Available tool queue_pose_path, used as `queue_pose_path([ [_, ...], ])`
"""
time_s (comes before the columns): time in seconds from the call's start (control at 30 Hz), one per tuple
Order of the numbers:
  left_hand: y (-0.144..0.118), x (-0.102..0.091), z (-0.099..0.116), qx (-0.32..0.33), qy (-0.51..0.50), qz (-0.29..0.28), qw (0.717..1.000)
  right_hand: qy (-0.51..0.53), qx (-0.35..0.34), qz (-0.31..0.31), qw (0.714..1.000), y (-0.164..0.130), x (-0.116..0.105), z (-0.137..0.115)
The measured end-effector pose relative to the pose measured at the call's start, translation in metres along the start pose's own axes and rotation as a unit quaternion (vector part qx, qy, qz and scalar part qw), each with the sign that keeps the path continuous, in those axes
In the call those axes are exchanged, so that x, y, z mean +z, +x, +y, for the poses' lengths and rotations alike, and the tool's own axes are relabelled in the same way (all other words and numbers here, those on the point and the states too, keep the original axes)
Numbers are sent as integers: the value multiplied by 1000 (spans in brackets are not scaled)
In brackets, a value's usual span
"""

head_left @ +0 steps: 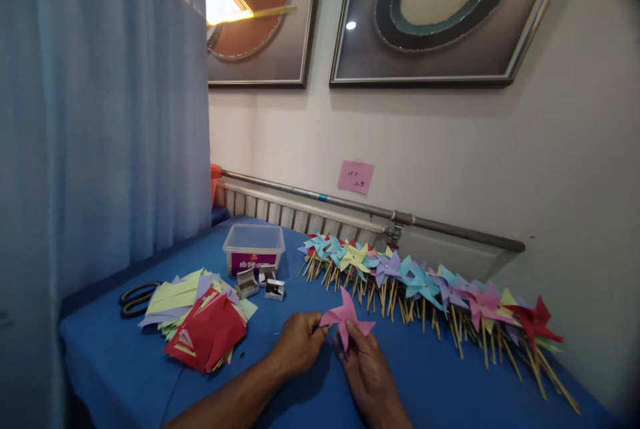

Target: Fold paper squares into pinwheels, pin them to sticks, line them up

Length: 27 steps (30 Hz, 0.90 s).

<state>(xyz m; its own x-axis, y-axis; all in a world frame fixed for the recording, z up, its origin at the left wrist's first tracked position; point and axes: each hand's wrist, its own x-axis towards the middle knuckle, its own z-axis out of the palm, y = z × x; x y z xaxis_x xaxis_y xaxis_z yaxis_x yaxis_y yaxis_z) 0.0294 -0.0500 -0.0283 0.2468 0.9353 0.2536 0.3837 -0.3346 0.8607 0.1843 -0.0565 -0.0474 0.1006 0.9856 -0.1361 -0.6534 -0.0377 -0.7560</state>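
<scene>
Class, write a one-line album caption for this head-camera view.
Both hands, left hand and right hand, hold a pink paper pinwheel beside a row of finished pinwheels.

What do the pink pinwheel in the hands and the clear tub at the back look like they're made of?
Pink folded pinwheel, pinched by left hand and right hand: matte coloured paper, judging by its sharp creases and thin, flat blades. Clear rectangular tub: probably glossy, translucent plastic; the blue tabletop shows through its walls.
</scene>
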Motion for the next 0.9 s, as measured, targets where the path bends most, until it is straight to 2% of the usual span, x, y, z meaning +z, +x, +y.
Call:
queue_pose_path([
  [0.3,-2,1,2,11,-18,-25,999,-18,-14,11,1000,-1,2,2],
  [0.63,-2,-1,0,21,-6,-48,999,-45,-55,-49,996,-8,15,1],
  [0.9,-3,-1,3,15,-14,-54,998,-42,-60,-41,996,-10,16,0],
])
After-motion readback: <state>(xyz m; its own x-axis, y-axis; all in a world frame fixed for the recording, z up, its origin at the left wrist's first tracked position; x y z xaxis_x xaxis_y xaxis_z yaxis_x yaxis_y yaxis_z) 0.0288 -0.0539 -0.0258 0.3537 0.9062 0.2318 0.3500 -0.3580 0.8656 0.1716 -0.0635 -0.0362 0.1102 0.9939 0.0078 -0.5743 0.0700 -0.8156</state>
